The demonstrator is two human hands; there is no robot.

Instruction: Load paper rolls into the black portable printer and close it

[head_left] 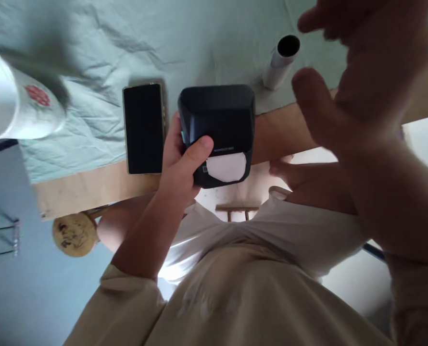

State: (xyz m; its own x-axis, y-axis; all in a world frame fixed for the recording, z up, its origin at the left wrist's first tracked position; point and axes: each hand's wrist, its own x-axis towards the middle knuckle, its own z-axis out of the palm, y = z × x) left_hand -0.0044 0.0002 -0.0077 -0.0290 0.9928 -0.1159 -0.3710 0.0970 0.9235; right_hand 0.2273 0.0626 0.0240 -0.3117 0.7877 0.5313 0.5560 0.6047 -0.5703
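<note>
The left hand [183, 161] gripped a small black label printer [219, 129] at the table [91, 185] edge, thumb over its front, white paper [226, 167] showing at its slot. The right hand [351, 91] hung open and blurred at two o'clock, holding nothing. A dark smartphone [144, 127] lay just beside the printer at nine o'clock.

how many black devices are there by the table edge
2. A black label printer with white paper showing at its slot, in the grip of the left hand, and a black phone lying flat on the green cloth just left of it.
</note>
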